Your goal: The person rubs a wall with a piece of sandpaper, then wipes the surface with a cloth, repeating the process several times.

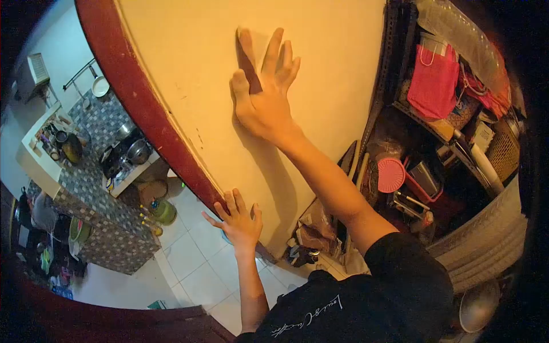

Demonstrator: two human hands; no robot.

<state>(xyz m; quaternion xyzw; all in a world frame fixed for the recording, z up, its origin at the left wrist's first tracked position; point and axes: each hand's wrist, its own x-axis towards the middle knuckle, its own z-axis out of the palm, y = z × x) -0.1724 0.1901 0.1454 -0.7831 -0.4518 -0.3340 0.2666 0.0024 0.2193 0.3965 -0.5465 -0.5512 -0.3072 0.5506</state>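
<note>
My right hand [265, 110] reaches up in front of the cream wall [189, 74], holding nothing, with its fingers spread apart. Its shadow falls on the wall just below the wrist and forearm. Lower down, my left hand [239, 223] is open with fanned fingers, at the lower part of the wall's dark red edge trim [137, 80]. The fingertips of that hand overlap the trim in this view. Small dark marks [199, 136] show on the wall between the trim and my right arm.
To the left, past the trim, lies a kitchen with a mosaic-tiled counter [108, 228], a pan [100, 87] on the wall and a green gas cylinder [164, 211] on the tiled floor [189, 251]. Right of the wall, a dark shelf holds a pink bag [433, 80] and a pink basket [392, 175].
</note>
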